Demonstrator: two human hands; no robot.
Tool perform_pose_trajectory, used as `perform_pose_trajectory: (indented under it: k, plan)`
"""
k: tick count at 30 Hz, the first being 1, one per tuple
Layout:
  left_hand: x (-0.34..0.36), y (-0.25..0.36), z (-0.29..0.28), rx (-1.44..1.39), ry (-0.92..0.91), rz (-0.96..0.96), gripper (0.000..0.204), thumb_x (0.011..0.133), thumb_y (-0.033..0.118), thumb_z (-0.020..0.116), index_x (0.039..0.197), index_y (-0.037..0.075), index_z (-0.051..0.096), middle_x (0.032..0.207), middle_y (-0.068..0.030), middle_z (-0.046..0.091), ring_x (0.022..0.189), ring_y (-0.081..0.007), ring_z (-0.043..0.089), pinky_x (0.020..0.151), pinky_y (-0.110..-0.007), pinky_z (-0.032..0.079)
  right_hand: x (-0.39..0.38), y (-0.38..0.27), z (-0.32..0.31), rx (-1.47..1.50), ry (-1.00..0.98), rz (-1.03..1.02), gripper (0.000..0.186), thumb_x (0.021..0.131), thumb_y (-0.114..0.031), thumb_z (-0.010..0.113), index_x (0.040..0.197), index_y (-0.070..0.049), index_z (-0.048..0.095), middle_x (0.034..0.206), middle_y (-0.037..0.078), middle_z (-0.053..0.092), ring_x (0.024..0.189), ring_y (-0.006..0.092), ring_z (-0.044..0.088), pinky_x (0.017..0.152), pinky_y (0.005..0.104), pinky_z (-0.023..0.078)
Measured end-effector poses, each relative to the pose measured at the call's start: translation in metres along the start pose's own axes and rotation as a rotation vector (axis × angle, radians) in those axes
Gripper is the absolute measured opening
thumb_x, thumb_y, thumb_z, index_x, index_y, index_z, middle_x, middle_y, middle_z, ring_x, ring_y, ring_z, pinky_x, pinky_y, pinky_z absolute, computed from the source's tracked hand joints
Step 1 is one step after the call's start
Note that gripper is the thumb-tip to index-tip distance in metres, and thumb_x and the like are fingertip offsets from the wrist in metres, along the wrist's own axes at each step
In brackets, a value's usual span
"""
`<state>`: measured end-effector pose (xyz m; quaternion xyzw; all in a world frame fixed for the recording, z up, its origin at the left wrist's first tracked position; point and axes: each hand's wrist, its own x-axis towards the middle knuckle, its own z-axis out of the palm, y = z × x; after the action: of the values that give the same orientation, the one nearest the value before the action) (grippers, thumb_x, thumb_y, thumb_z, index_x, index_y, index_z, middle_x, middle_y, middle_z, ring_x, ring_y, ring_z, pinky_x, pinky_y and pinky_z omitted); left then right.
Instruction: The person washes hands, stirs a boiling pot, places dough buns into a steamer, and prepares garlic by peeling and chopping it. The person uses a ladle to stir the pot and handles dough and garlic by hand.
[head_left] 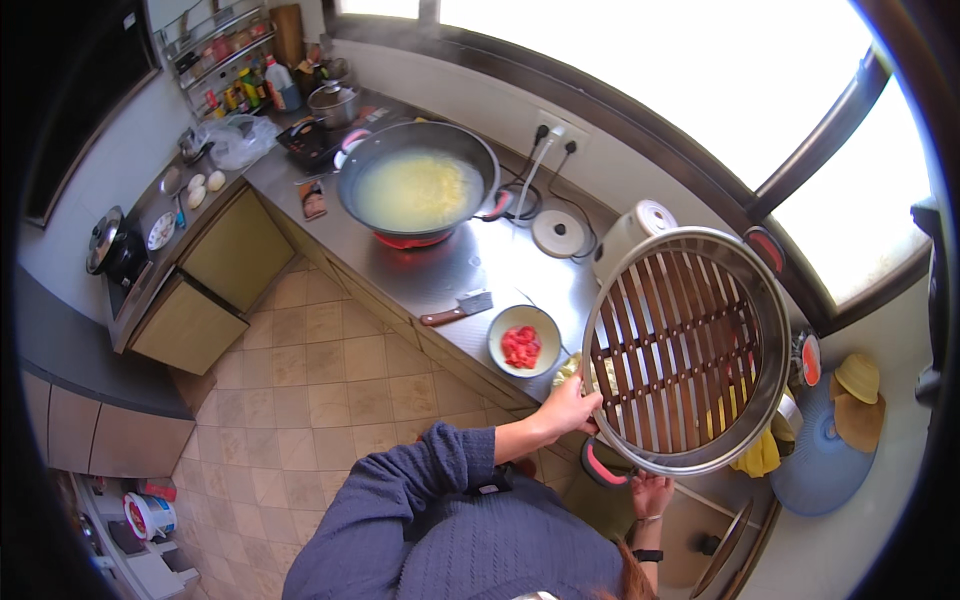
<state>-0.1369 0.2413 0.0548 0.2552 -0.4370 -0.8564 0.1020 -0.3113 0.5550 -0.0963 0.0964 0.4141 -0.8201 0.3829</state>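
A round metal steamer point(595, 300) with a rack of dark wooden slats is raised over the counter at the right, tilted so that its inside shows. My left hand point(570, 408) is closed on its near left rim. Low on the rim, beside a black and red handle, my right hand point(653, 495) grips the steamer's edge, its fingers partly hidden. Left of the steamer, a bowl point(497, 352) holds chopped red pieces. A small cleaver point(458, 308) with a brown handle lies beside it. Farther back, a wide wok point(487, 165) of cloudy yellowish liquid stands over a red glow.
A white appliance point(630, 232) and a white lid point(558, 233) stand by the wall with cables. Behind the steamer are a yellow cloth point(757, 456) and a blue round tray point(825, 450). A glass lid point(722, 550) leans by my right arm. Eggs point(197, 190) lie far left.
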Motion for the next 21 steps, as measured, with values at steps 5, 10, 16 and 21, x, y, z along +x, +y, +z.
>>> perform_pose_trajectory:
  k: [5, 10, 16, 21]
  plan:
    - [-0.052, 0.052, -0.078, -0.042, 0.157, 0.152, 0.051, 0.081, 0.005, 0.052, 0.131, 0.006, 0.039, 0.104, -0.0109, 0.059, 0.084, -0.0208, 0.065, 0.064, -0.036, 0.059, -0.003, 0.037, 0.04, -1.053, -0.155, 0.228, 0.029, 0.092, -0.03, 0.056, 0.107, -0.006, 0.062, 0.084, 0.007, 0.067, 0.074, 0.0168, 0.064, 0.065, 0.0299, 0.052]
    - [-0.098, 0.076, -0.164, -0.076, 0.321, 0.141, 0.038, 0.083, 0.008, 0.054, 0.119, -0.001, 0.045, 0.096, -0.0124, 0.062, 0.077, -0.0212, 0.067, 0.06, -0.035, 0.059, -0.017, 0.078, 0.048, -1.717, -0.305, 0.381, 0.018, 0.093, -0.023, 0.055, 0.093, -0.007, 0.062, 0.079, 0.0, 0.061, 0.073, 0.0129, 0.058, 0.065, 0.0258, 0.048]
    - [-0.107, 0.099, -0.239, -0.173, 0.462, 0.175, 0.023, 0.085, 0.008, 0.05, 0.107, -0.001, 0.049, 0.093, -0.0107, 0.063, 0.076, -0.0206, 0.068, 0.061, -0.033, 0.06, -0.011, 0.128, 0.129, -1.33, -0.313, 0.434, 0.034, 0.093, -0.028, 0.058, 0.114, -0.002, 0.059, 0.093, 0.006, 0.067, 0.082, 0.0138, 0.063, 0.072, 0.0277, 0.052]
    - [-0.092, 0.127, -0.301, -0.295, 0.524, 0.198, 0.018, 0.084, 0.008, 0.052, 0.099, -0.001, 0.051, 0.087, -0.0118, 0.063, 0.073, -0.0229, 0.067, 0.061, -0.035, 0.06, 0.001, 0.164, 0.242, -1.342, -0.428, 0.232, 0.028, 0.095, -0.02, 0.056, 0.115, -0.001, 0.059, 0.093, 0.004, 0.065, 0.084, 0.0115, 0.06, 0.075, 0.0258, 0.05]
